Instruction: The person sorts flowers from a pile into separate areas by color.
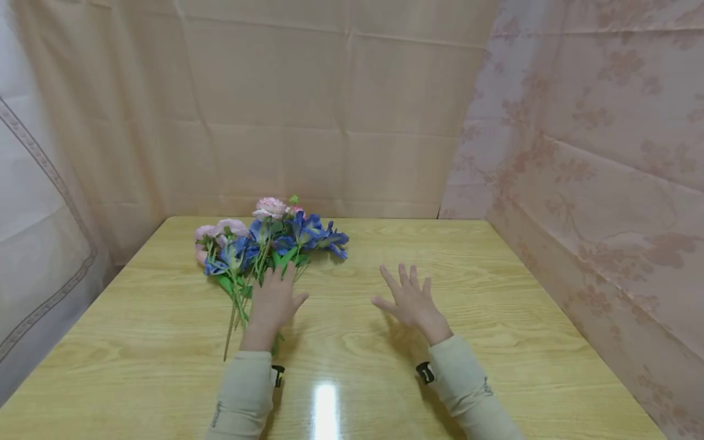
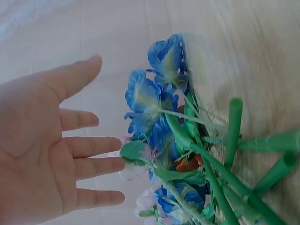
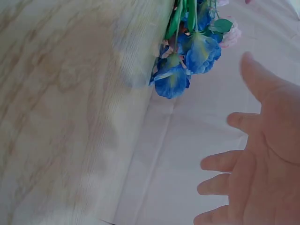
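Observation:
A loose bunch of artificial flowers lies on the left half of the table, with blue irises (image 1: 311, 231) and pale pink blooms (image 1: 271, 208) pointing to the far side. Their green stems (image 1: 239, 302) run toward the near side. Over these stems my left hand (image 1: 273, 300) is held with fingers spread, hiding part of them. In the left wrist view its palm (image 2: 33, 150) faces the bunch with nothing in it. To the right of the flowers, my right hand (image 1: 411, 302) is spread above bare wood, casting a shadow. The right wrist view shows its empty palm (image 3: 272, 159).
The wooden table (image 1: 495, 318) has a light grain and a bright reflection at its near edge. A beige curtain (image 1: 319, 110) hangs behind it, and a flower-patterned pink cloth (image 1: 610, 183) hangs along the right side. Each wrist wears a black-strapped device.

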{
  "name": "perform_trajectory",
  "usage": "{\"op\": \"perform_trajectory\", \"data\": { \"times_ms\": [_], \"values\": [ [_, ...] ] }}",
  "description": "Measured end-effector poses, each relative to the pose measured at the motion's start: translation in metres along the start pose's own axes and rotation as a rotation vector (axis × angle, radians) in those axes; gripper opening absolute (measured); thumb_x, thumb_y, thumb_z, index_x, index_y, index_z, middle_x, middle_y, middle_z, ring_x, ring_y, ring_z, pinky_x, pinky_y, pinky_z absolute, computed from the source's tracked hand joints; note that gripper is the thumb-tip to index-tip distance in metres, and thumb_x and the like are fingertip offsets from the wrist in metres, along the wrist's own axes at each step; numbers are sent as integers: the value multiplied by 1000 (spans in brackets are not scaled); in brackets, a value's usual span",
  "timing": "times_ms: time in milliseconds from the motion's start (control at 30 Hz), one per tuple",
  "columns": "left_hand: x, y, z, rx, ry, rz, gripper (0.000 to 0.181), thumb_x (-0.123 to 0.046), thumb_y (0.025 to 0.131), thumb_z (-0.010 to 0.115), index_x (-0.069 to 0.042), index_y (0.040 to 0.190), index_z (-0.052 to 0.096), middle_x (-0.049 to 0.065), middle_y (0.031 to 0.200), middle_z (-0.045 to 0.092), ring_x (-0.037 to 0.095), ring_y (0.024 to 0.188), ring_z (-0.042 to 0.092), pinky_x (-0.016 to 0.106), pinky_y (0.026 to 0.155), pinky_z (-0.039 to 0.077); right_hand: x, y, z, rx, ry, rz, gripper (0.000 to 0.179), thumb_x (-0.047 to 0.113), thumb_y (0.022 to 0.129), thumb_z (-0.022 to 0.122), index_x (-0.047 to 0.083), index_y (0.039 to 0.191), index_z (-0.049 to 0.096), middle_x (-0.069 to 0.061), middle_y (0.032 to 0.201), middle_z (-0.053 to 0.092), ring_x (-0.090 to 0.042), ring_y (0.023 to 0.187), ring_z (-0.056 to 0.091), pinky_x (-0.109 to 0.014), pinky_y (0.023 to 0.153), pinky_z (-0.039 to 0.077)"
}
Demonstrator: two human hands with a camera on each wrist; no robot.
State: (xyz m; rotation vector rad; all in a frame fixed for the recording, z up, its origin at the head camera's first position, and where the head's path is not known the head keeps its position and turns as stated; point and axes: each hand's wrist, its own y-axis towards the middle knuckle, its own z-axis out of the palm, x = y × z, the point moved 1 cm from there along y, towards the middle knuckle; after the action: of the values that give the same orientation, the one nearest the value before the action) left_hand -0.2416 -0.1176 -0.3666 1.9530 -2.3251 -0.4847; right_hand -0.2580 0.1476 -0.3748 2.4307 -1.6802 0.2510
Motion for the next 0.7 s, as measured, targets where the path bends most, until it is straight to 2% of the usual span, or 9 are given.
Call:
{"op": "perform_trajectory", "data": {
  "times_ms": [100,133,167,233,300,367,500,700],
  "values": [
    [5,0,-1,-61,29,-6,62,-37,82,63,5,124,45,24,108,56,39,97,53,52,76,44,0,1,0,-13,-18,-6,67,47,88,47,11,141,26,-29,138,23,-47,127,12,-67,93,7],
    [6,0,-2,-86,28,-10,58,-34,81,65,6,120,50,24,100,59,38,89,57,49,71,46,0,1,0,-29,-30,-9,65,46,88,50,10,138,32,-28,135,32,-45,124,23,-65,93,15],
    [8,0,-2,-114,23,-16,52,-30,79,67,6,114,54,23,93,61,37,81,58,47,66,48,0,1,0,-38,-38,-9,62,44,87,52,8,135,37,-26,127,42,-43,117,37,-61,91,26],
    [13,0,-3,-161,5,-38,39,-23,77,70,5,103,60,21,81,62,36,69,59,45,56,48,0,2,0,-53,-45,-6,57,41,86,55,4,128,46,-20,104,59,-32,89,57,-48,75,44],
    [17,0,-4,-190,-41,-68,26,-15,76,70,5,91,62,21,73,60,37,63,58,46,50,47,0,2,0,-64,-44,2,52,39,85,58,2,121,53,-11,81,63,-20,61,55,-35,53,46],
    [23,-1,-5,-202,-93,-113,14,-8,76,66,5,82,62,22,71,59,38,63,57,47,49,46,0,2,0,-63,-31,8,48,37,85,59,1,116,56,-7,69,61,-14,48,44,-29,43,40],
    [34,-1,-8,-203,-186,-210,8,3,77,56,6,69,58,25,67,57,40,59,56,48,47,44,-1,2,2,-65,-30,18,46,37,85,59,2,114,57,-6,69,60,-11,48,41,-26,42,37],
    [46,0,-6,-198,-189,-307,13,10,74,47,10,66,57,29,66,56,43,59,56,50,48,45,-2,0,2,-42,-22,26,47,37,85,59,1,115,57,-1,58,52,-10,45,36,-24,40,31]
  ]
}}
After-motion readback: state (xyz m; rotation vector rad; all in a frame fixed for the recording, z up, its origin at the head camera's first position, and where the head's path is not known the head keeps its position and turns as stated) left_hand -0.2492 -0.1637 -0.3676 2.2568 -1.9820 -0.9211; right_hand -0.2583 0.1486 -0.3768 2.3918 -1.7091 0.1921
